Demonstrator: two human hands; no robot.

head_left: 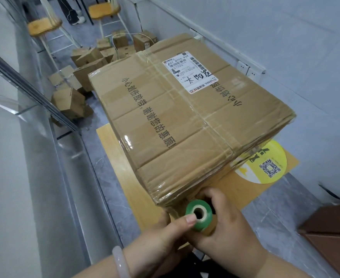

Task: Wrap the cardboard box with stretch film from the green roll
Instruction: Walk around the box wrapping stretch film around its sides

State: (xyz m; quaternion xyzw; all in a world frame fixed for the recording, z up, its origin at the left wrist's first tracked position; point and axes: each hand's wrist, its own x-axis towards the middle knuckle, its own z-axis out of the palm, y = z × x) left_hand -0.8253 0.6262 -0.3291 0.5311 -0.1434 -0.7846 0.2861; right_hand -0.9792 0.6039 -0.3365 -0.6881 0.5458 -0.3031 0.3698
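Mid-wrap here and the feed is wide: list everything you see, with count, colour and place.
box: one, brown, taped, on the table
label: one, white, on the box top
film: clear, over the box's near part
roll: one, green, at the box's near corner
table: one, yellow wood, under the box
sticker: one, yellow, round, on the table right of the box
small boxes: many, brown, on the floor beyond
stools: two, yellow seats, far left
brown block: one, bottom right, cut off
bangle: one, pale pink, left wrist
left hand: holds the roll, thumb on its end
right hand: grip round the roll
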